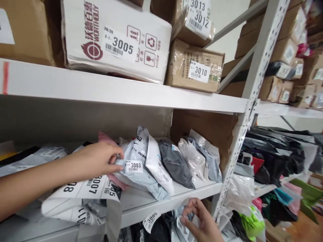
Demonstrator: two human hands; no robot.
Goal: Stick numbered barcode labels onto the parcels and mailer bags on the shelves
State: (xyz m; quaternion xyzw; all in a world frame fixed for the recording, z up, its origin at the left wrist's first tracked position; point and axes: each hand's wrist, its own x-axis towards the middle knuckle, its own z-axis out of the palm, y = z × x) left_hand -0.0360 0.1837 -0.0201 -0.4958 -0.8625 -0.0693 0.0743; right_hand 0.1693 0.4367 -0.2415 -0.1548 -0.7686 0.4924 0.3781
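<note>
My left hand (111, 157) reaches in from the left, its thumb and fingers closed at the left edge of a light grey mailer bag (143, 179) on the middle shelf. That bag carries a white 3003 label (134, 166). Curled strips of printed number labels (83, 191) hang below my left forearm. My right hand (200, 222) is low, in front of the shelf edge. Its fingers are bent, with thumb and index tips a little apart and nothing clearly held. Behind it are a grey plastic bag (178, 220) and a 3005 label (151, 221).
White, dark grey (175, 164) and silvery mailer bags lean right of the 3003 bag. Above, the upper shelf (126, 90) bears a white carton (113, 37) and a brown 3010 box (194, 65). A perforated upright post (248, 101) stands right, with more packed shelves beyond.
</note>
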